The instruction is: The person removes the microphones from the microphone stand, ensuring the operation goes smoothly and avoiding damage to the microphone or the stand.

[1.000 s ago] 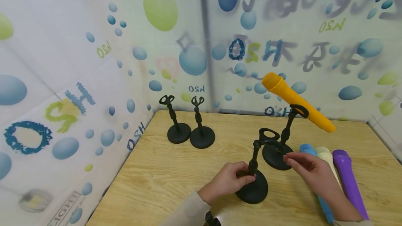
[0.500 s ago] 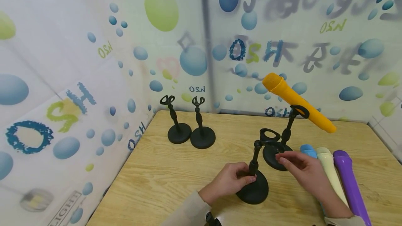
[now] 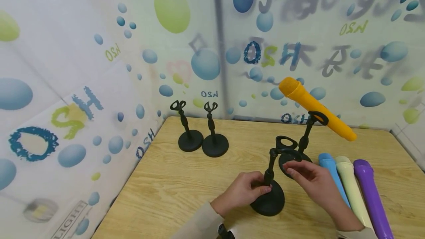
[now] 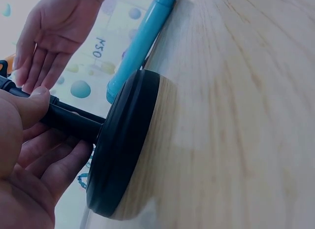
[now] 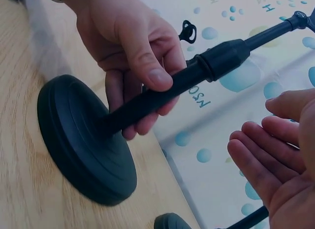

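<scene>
My left hand (image 3: 241, 191) grips the lower pole of a black microphone stand (image 3: 269, 203), just above its round base. In the left wrist view the thumb and fingers wrap the pole (image 4: 74, 121), and the base (image 4: 125, 145) is tilted in the picture. Close to this stand's clip (image 3: 286, 143), my right hand (image 3: 312, 187) hovers with relaxed fingers and holds nothing. The right wrist view shows a gap between the right hand (image 5: 290, 160) and the pole (image 5: 162, 93). Behind is a second stand (image 3: 303, 141), its clip carrying an orange microphone (image 3: 317, 109) at a slant.
Blue (image 3: 335, 176), cream (image 3: 354, 191) and purple (image 3: 373, 198) microphones lie side by side on the wooden table (image 3: 186, 187), right of my right hand. Two more black stands (image 3: 190, 141) (image 3: 215, 146) stand at the back left. A printed curtain (image 3: 186, 65) rises behind the table.
My right hand has moved left, away from the loose microphones and toward the held stand's clip, uncovering more of the blue and cream microphones. The left hand keeps its grip in place.
</scene>
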`<state>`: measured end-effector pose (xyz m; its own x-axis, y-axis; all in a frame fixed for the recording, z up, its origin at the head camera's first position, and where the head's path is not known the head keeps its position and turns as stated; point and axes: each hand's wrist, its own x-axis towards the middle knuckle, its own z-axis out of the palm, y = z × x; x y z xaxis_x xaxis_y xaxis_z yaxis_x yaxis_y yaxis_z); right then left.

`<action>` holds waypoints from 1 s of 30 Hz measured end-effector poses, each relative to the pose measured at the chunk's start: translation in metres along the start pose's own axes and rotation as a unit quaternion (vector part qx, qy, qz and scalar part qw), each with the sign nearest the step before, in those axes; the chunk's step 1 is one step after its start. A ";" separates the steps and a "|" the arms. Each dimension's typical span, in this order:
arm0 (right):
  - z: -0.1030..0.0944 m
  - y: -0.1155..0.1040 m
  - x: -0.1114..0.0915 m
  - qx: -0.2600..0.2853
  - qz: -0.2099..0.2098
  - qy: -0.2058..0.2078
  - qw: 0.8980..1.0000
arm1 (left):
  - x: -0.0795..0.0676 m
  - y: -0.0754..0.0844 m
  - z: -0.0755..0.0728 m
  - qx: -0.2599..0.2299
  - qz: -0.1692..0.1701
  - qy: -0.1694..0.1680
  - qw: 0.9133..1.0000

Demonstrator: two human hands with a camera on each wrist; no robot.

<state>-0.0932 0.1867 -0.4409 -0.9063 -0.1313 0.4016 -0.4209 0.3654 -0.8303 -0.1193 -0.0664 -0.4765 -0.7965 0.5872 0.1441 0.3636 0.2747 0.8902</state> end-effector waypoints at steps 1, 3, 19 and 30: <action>0.001 -0.001 0.000 -0.003 0.001 0.000 1.000 | 0.000 0.000 0.000 0.003 0.003 0.000 1.000; 0.003 -0.002 0.000 -0.007 0.006 -0.003 1.000 | 0.001 -0.001 0.001 0.004 0.004 0.001 1.000; 0.017 -0.012 -0.002 0.019 -0.010 -0.015 1.000 | 0.000 0.000 0.002 -0.019 -0.021 -0.007 1.000; 0.024 -0.017 0.000 0.007 0.020 -0.018 1.000 | 0.000 0.000 0.000 -0.018 -0.022 -0.004 1.000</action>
<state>-0.0867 0.1581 -0.4361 -0.9232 -0.1495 0.3541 -0.3843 0.3585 -0.8508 -0.1193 -0.0662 -0.4760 -0.8073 0.5813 0.1017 0.3112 0.2729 0.9103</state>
